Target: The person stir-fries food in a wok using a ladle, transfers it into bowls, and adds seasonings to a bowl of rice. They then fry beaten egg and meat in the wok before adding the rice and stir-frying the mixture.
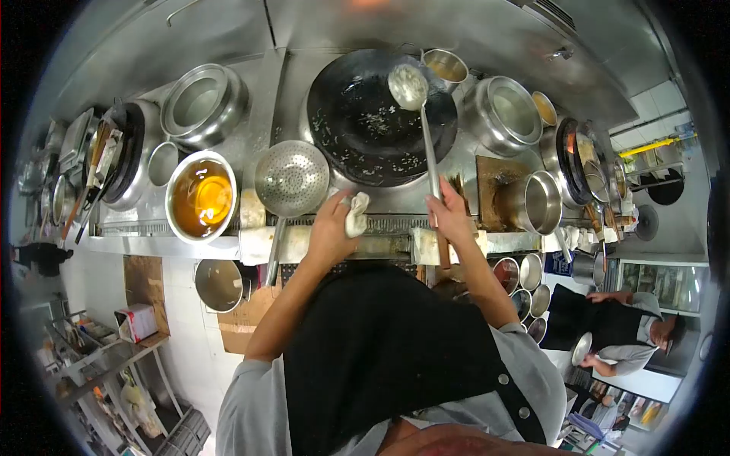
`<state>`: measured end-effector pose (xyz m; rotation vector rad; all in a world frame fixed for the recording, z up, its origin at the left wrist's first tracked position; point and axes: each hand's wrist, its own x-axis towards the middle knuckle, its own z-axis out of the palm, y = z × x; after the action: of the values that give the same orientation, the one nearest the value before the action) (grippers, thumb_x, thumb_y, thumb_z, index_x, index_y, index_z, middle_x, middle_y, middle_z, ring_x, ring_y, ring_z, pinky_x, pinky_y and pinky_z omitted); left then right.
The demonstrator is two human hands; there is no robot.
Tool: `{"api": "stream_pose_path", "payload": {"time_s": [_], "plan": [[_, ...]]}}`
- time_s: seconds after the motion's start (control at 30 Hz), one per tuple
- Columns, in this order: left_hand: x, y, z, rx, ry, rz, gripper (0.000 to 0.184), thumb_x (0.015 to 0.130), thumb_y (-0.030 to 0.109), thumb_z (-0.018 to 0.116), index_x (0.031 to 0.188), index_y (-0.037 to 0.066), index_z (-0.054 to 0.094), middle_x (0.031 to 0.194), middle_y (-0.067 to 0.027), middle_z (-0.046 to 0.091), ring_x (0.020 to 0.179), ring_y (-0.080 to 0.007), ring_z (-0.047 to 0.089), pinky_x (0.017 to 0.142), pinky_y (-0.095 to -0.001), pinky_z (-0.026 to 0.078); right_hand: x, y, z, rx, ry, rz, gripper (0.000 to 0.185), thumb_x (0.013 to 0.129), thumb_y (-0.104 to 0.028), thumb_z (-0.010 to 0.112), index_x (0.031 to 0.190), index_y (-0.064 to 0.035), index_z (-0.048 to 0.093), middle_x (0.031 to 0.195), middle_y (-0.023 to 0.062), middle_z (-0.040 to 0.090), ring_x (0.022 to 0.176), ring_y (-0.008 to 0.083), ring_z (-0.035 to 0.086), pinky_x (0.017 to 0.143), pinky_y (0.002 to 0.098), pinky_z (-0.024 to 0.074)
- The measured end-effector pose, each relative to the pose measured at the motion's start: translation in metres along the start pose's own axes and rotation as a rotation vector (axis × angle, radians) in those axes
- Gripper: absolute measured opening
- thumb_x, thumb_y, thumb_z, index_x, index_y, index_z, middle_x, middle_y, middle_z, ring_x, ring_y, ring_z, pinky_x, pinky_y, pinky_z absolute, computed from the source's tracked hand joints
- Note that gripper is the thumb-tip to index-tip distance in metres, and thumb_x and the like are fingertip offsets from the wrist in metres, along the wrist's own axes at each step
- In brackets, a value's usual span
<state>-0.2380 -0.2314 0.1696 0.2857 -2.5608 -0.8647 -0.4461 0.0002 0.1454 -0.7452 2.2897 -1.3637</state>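
My right hand [454,216] is wrapped round the handle of a long metal ladle [430,156]. The ladle's bowl is over the far right part of a black wok [342,106]; whether they touch I cannot tell. Small pale bits are scattered across the wok's inside. Near the wok's front edge, my left hand [331,232] grips a bunched white cloth [357,215]. Just left of that hand lies a round perforated skimmer [293,176], its handle pointing towards me over the counter edge.
A metal bowl of amber liquid [173,199] stands at left, with a lidless pot [232,114] behind it. To the right are another large pot [479,114] and a saucepan [541,204]. Several containers [530,271] sit low at right. A co-worker [608,323] stands far right.
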Motion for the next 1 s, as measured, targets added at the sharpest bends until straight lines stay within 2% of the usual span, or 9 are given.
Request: {"api": "stream_pose_path", "payload": {"time_s": [0.07,0.1,0.27,0.47,0.6,0.67,0.8,0.87,1.0], "plan": [[-0.04,-0.013,-0.018,-0.138,-0.006,-0.237,0.05,0.072,0.012,0.078,0.116,-0.001,0.059,0.131,-0.0261,0.06,0.111,-0.0448,0.062,0.094,-0.0504,0.051,-0.003,-0.062,0.022,0.749,-0.243,0.202,0.063,0.099,-0.008,0.056,0.158,-0.009,0.034,0.075,0.0056,0.062,0.056,0.018,0.061,0.053,0.034,0.0518],[-0.068,-0.036,-0.018,-0.118,-0.068,-0.405,0.052,0.075,0.016,0.079,0.119,0.0,0.057,0.113,-0.0316,0.066,0.097,-0.049,0.065,0.084,-0.0523,0.054,-0.004,-0.095,0.04,0.831,-0.239,0.226,0.064,0.1,-0.006,0.055,0.159,-0.0109,0.032,0.068,0.0016,0.052,0.046,0.0097,0.051,0.044,0.0264,0.0414],[-0.156,-0.056,-0.096,0.014,-0.127,-0.777,0.054,0.076,0.024,0.082,0.12,0.004,0.059,0.094,-0.0302,0.069,0.092,-0.0491,0.066,0.082,-0.055,0.053,-0.002,-0.152,0.137,0.605,-0.606,0.208,0.069,0.098,-0.01,0.06,0.16,-0.0111,0.031,0.07,0.0006,0.054,0.048,0.0092,0.051,0.044,0.0261,0.0407],[-0.221,-0.092,-0.144,0.029,0.072,-0.705,0.041,0.075,0.02,0.081,0.108,0.002,0.066,0.103,-0.0222,0.068,0.097,-0.0428,0.067,0.081,-0.0506,0.054,0.007,-0.176,0.259,0.131,-0.797,-0.021,0.067,0.094,-0.012,0.068,0.155,-0.0059,0.041,0.086,0.006,0.065,0.062,0.0106,0.054,0.056,0.0265,0.0465],[-0.236,-0.101,-0.166,0.031,0.186,-0.699,0.039,0.074,0.019,0.081,0.106,0.003,0.067,0.105,-0.0181,0.066,0.099,-0.0391,0.066,0.082,-0.0481,0.054,0.01,-0.164,0.305,-0.078,-0.812,-0.219,0.071,0.093,-0.012,0.068,0.157,-0.0068,0.038,0.072,-0.0015,0.052,0.052,0.0063,0.044,0.046,0.0254,0.0402],[-0.241,-0.107,-0.169,0.03,0.231,-0.696,0.039,0.073,0.019,0.081,0.106,0.003,0.067,0.106,-0.0164,0.065,0.098,-0.0379,0.066,0.082,-0.0463,0.054,0.005,-0.174,0.307,0.098,-0.889,0.089,0.07,0.095,-0.011,0.065,0.158,-0.0088,0.036,0.072,-0.0007,0.053,0.05,0.0073,0.046,0.045,0.0264,0.0416],[-0.237,-0.118,-0.164,0.017,0.196,-0.66,0.04,0.073,0.019,0.081,0.107,0.002,0.067,0.108,-0.0157,0.065,0.099,-0.0378,0.065,0.084,-0.046,0.054,-0.002,-0.19,0.293,0.402,-0.863,0.198,0.058,0.099,-0.011,0.059,0.154,-0.0077,0.041,0.074,0.0005,0.054,0.048,0.009,0.047,0.044,0.0286,0.0418],[-0.223,-0.117,-0.161,0.03,0.167,-0.597,0.042,0.073,0.019,0.081,0.109,0.002,0.067,0.111,-0.0162,0.065,0.103,-0.0378,0.064,0.087,-0.0448,0.053,-0.004,-0.195,0.272,0.798,-0.833,0.459,0.04,0.104,-0.014,0.052,0.144,-0.009,0.046,0.077,0.0011,0.054,0.048,0.0101,0.048,0.044,0.0289,0.0399],[-0.177,-0.111,-0.147,-0.012,0.053,-0.497,0.048,0.072,0.018,0.082,0.114,0.0,0.067,0.12,-0.0182,0.064,0.107,-0.0397,0.063,0.092,-0.0434,0.053,-0.02,-0.189,0.192,1.363,-0.756,0.611,0.046,0.106,-0.016,0.048,0.152,-0.0138,0.039,0.08,0.0005,0.053,0.049,0.0107,0.046,0.045,0.0284,0.0372]]}}
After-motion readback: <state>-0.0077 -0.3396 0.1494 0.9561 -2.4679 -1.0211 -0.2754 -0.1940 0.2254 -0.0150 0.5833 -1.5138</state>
